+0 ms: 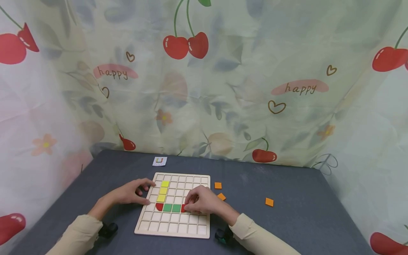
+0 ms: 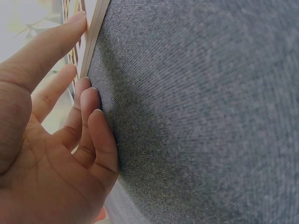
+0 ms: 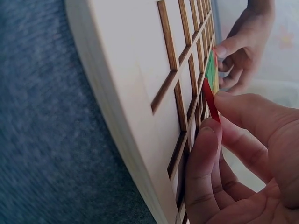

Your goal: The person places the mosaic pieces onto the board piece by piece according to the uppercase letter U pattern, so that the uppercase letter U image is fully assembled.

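Observation:
A wooden grid board (image 1: pixel 172 228) lies flat on the table. On it, a column of yellow square tiles (image 1: pixel 163 191) meets a row holding a rounded red tile (image 1: pixel 159 207) and two green square tiles (image 1: pixel 176 208). My right hand (image 1: pixel 202 201) pinches a red tile (image 3: pixel 210 100) between thumb and fingers, at the right end of that row. In the right wrist view this tile stands tilted to the board. My left hand (image 1: pixel 129 193) rests at the board's left edge, thumb and fingertips spread along it, holding no tile.
Orange square tiles lie on the dark table right of the board: one near its upper corner (image 1: pixel 218 185), one by my right wrist (image 1: pixel 221 196), one farther right (image 1: pixel 269 202). A small printed pattern card (image 1: pixel 159 161) lies behind the board. Patterned curtain surrounds the table.

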Available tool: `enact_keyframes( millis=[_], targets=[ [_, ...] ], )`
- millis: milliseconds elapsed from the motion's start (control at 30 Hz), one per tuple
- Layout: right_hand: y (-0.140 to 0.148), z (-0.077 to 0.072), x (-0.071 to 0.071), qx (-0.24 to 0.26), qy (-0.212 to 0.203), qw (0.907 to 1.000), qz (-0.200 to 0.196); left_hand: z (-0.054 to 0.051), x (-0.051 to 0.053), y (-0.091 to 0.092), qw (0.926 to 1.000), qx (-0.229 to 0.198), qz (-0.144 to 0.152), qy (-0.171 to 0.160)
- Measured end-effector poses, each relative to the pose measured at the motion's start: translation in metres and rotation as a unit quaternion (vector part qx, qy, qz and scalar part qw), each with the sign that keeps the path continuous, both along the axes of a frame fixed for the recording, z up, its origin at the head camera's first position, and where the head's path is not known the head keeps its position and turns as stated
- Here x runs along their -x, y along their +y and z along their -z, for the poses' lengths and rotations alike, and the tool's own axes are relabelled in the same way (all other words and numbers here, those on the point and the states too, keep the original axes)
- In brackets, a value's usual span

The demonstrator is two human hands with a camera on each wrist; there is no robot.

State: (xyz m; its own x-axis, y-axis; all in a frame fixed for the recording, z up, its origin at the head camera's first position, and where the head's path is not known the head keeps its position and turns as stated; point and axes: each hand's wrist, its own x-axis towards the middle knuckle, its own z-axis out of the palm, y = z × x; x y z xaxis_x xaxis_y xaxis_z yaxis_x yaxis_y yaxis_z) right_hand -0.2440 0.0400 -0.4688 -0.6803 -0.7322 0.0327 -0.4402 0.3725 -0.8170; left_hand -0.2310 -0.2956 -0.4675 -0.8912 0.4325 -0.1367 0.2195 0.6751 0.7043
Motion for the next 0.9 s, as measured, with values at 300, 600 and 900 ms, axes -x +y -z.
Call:
enact_keyframes(
  millis=[300,600,900],
  targets=[
    [0.0005,0.0001,0.0008,-0.011,0.017,0.9998,-0.004,-0.0011,-0.0013,0.0002,1.0000,-0.003,0.002,0.004],
    [-0.0001,0.0024,0.0062,-0.010,-0.006,0.9999,-0.011,0.0001,-0.0012,-0.0004,1.0000,-0.003,0.001,0.004],
    [0.0006,0.0053,0.0091,-0.011,0.002,0.9999,-0.009,0.0014,-0.0005,-0.0008,1.0000,-0.002,-0.004,0.002]
  ],
)
